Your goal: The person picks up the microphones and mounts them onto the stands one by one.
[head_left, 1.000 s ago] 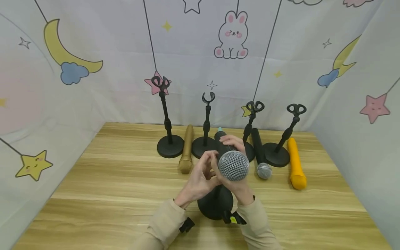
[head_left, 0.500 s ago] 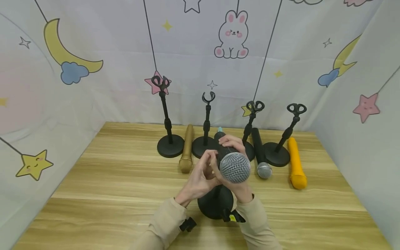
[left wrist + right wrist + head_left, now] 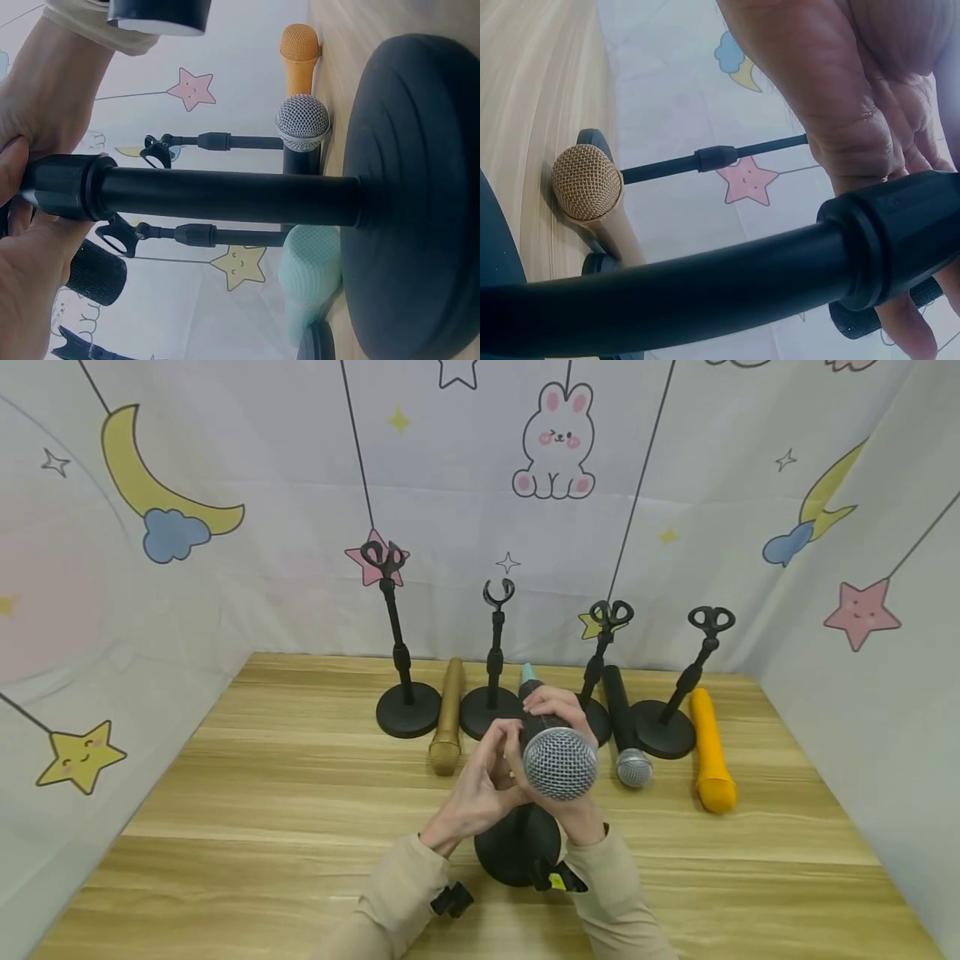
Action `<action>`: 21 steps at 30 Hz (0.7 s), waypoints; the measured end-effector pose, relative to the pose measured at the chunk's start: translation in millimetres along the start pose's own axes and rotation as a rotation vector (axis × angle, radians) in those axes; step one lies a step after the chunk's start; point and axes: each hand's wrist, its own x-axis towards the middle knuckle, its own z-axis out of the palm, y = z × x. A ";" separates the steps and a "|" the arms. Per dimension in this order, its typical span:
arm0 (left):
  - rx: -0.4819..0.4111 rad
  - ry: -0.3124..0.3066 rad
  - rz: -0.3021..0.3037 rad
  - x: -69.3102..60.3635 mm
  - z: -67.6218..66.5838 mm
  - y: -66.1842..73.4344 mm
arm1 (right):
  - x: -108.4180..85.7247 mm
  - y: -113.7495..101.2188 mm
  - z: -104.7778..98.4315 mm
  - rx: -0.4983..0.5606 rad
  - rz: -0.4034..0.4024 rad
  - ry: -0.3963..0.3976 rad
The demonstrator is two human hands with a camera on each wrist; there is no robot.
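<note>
A black microphone with a silver mesh head [image 3: 560, 764] tilts toward me above a black stand, whose round base [image 3: 517, 847] sits on the table near me. My right hand [image 3: 566, 802] holds the microphone, fingers over its body. My left hand [image 3: 476, 793] curls at the top of the stand, just left of the microphone. In the left wrist view fingers surround the stand's upper collar [image 3: 64, 186], and the dark tail end of the microphone [image 3: 97, 274] shows beyond. The clip under the microphone is hidden by the hands.
Several black stands with clips line the back, such as the leftmost stand [image 3: 401, 660]. Between them lie a gold microphone [image 3: 447, 718], a black microphone with silver head [image 3: 626, 727], an orange microphone [image 3: 711, 752] and a mint microphone [image 3: 311, 262]. A printed curtain hangs behind.
The microphone and both hands keep nearly the same place, with only a slight shift of the mesh head. The pink star on the right curtain has moved left.
</note>
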 end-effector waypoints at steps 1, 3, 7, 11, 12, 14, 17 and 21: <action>-0.001 0.001 0.000 -0.2 0.0 0.0 | 0.1 -0.3 -0.2 0.003 0.001 0.001; -0.003 0.006 -0.009 -0.9 0.6 0.7 | 0.0 -0.5 -0.8 0.002 0.003 0.007; 0.056 0.064 -0.023 -3.3 2.7 2.1 | 0.0 -0.5 -2.0 -0.021 0.021 0.041; 0.122 0.111 -0.012 -4.7 4.8 4.5 | -0.2 -0.4 -3.2 -0.087 0.034 0.061; 0.128 0.114 -0.005 -4.7 4.9 4.9 | -0.4 -0.4 -3.5 -0.105 0.036 0.060; 0.135 0.100 0.001 -5.0 5.1 5.7 | -1.0 -0.2 -4.0 -0.115 0.035 0.057; 0.157 0.093 0.009 -4.8 5.0 6.3 | -1.6 0.4 -4.6 -0.106 0.035 0.051; 0.233 0.090 0.037 -4.9 4.4 6.1 | -1.4 1.4 -5.2 -0.100 0.038 0.047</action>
